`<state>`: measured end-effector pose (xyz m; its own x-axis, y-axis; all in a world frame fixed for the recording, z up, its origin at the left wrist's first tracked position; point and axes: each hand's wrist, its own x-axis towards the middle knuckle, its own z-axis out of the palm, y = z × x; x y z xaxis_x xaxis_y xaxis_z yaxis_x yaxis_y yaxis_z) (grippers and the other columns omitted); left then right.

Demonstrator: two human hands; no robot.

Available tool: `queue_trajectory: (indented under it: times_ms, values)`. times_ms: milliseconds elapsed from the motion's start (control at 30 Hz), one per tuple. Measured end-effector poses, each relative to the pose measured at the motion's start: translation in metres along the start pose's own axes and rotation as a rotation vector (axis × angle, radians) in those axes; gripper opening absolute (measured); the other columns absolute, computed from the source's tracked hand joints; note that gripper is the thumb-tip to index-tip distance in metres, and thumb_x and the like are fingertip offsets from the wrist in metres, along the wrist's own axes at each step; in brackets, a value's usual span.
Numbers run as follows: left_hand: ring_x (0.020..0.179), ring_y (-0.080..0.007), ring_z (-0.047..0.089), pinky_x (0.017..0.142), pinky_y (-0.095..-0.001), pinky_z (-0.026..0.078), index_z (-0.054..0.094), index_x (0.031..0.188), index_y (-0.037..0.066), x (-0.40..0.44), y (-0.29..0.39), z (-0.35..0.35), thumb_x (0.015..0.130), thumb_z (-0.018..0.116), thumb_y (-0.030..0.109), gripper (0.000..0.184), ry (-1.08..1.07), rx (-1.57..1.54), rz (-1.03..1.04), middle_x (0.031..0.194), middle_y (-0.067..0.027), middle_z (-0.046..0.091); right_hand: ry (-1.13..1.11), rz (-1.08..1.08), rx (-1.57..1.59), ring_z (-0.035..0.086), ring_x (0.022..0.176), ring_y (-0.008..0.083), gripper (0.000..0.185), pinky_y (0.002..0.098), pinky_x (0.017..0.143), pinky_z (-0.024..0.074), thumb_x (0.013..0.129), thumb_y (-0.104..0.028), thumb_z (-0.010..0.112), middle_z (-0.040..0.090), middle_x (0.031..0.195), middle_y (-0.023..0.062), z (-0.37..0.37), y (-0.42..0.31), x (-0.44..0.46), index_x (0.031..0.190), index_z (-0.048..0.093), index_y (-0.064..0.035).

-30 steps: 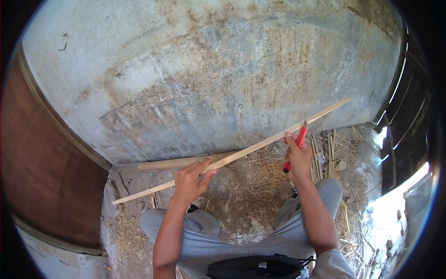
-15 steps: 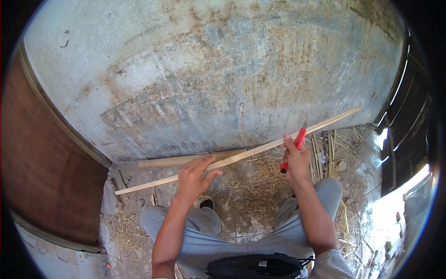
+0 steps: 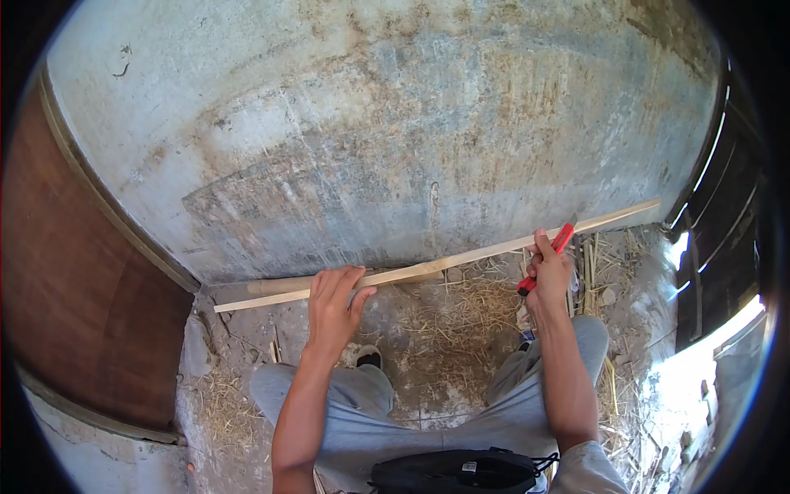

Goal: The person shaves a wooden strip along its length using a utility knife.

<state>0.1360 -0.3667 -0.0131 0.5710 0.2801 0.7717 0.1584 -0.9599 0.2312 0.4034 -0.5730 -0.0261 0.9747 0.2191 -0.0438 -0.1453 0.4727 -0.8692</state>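
Note:
A long, pale bamboo strip (image 3: pixel 481 254) runs slantwise across the view, its right end higher, with a joint near its middle. My left hand (image 3: pixel 333 306) is on its left part, fingers over the strip and thumb below it. My right hand (image 3: pixel 550 276) is closed round a red utility knife (image 3: pixel 563 239). The knife's blade points up and meets or overlaps the strip's right part in view. The right thumb and fingers are also against the strip; how they grip it is partly hidden.
A thicker bamboo piece (image 3: pixel 271 286) lies at the foot of the stained wall (image 3: pixel 395 148). Straw shavings (image 3: pixel 461 317) cover the floor between my feet. A brown door panel (image 3: pixel 90 272) stands left, dark slatted boards (image 3: pixel 712 222) right. A black bag (image 3: pixel 453 473) rests on my lap.
The strip has shifted right and its left end has risen. My left hand has moved up slightly, its fingers closing on the strip. My right hand and knife have moved right.

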Motion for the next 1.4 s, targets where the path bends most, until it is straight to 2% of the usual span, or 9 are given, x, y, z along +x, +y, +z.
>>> queue_trajectory:
  times_ms: [500, 733, 833, 967, 1033, 1100, 1267, 1400]
  values:
    - [0.08, -0.0301, 0.062, 0.073, -0.0385, 0.047, 0.069, 0.094, 0.002, -0.008, -0.011, -0.008, 0.074, 0.075, -0.002, 0.021, 0.042, -0.003, -0.006, 0.089, -0.0113, 0.067, 0.013, 0.005, 0.003, 0.036, 0.044, 0.0046, 0.029, 0.0221, 0.042, 0.03, 0.09, -0.026, 0.073, 0.047, 0.056, -0.0033, 0.014, 0.006, -0.004, 0.072, 0.058, -0.0075]
    - [0.081, -0.0289, 0.062, 0.073, -0.0381, 0.045, 0.069, 0.09, 0.002, -0.009, -0.014, -0.014, 0.074, 0.073, -0.003, 0.018, 0.053, 0.004, -0.022, 0.086, -0.0104, 0.066, -0.011, 0.008, -0.013, 0.039, 0.043, 0.0042, 0.027, 0.0215, 0.041, 0.03, 0.09, -0.026, 0.073, 0.056, 0.061, 0.0001, 0.021, 0.007, -0.01, 0.076, 0.059, -0.0094]
    - [0.077, -0.0289, 0.061, 0.073, -0.0366, 0.045, 0.069, 0.092, 0.002, -0.011, -0.016, -0.014, 0.079, 0.07, -0.005, 0.015, 0.048, 0.006, -0.036, 0.084, -0.0097, 0.067, -0.019, 0.011, -0.015, 0.039, 0.043, 0.0041, 0.027, 0.0213, 0.041, 0.0301, 0.09, -0.027, 0.074, 0.058, 0.061, 0.0003, 0.022, 0.004, -0.014, 0.076, 0.058, -0.0108]
    - [0.074, -0.0275, 0.057, 0.076, -0.0364, 0.043, 0.07, 0.089, 0.003, -0.011, -0.014, -0.015, 0.082, 0.072, 0.004, 0.008, 0.062, -0.001, -0.079, 0.081, -0.0094, 0.066, 0.001, -0.013, -0.025, 0.039, 0.042, 0.0042, 0.03, 0.0214, 0.041, 0.0299, 0.089, -0.029, 0.075, 0.056, 0.059, -0.0009, 0.022, 0.006, -0.014, 0.074, 0.055, -0.0125]
    - [0.074, -0.0268, 0.056, 0.078, -0.0366, 0.042, 0.07, 0.089, 0.004, -0.005, -0.006, -0.018, 0.082, 0.073, 0.008, 0.009, 0.085, -0.009, -0.087, 0.08, -0.009, 0.065, 0.021, -0.017, -0.044, 0.039, 0.042, 0.0043, 0.032, 0.0217, 0.041, 0.0296, 0.089, -0.03, 0.075, 0.054, 0.058, -0.0015, 0.023, 0.008, -0.014, 0.073, 0.054, -0.0128]
    - [0.076, -0.0255, 0.055, 0.079, -0.038, 0.041, 0.071, 0.088, 0.004, 0.0, 0.004, -0.023, 0.076, 0.079, 0.013, 0.017, 0.062, -0.042, -0.121, 0.077, -0.0078, 0.064, 0.041, -0.022, -0.062, 0.038, 0.041, 0.0045, 0.034, 0.0219, 0.041, 0.0292, 0.089, -0.031, 0.075, 0.052, 0.057, -0.0021, 0.021, 0.009, -0.013, 0.071, 0.053, -0.0131]
    - [0.076, -0.0255, 0.055, 0.081, -0.038, 0.04, 0.072, 0.089, 0.004, -0.003, -0.002, -0.016, 0.071, 0.083, 0.014, 0.023, 0.008, -0.025, -0.102, 0.074, -0.0064, 0.063, 0.05, -0.006, -0.061, 0.037, 0.04, 0.0052, 0.037, 0.0226, 0.04, 0.0281, 0.089, -0.034, 0.075, 0.047, 0.055, -0.0035, 0.02, 0.009, -0.011, 0.071, 0.052, -0.0125]
    - [0.076, -0.0252, 0.054, 0.082, -0.0375, 0.04, 0.072, 0.089, 0.003, -0.005, -0.003, -0.015, 0.07, 0.083, 0.014, 0.024, 0.0, -0.039, -0.101, 0.074, -0.0064, 0.063, 0.011, -0.005, -0.05, 0.038, 0.041, 0.0048, 0.035, 0.0223, 0.04, 0.029, 0.091, -0.035, 0.073, 0.05, 0.057, -0.0023, 0.018, 0.009, -0.011, 0.073, 0.053, -0.0119]
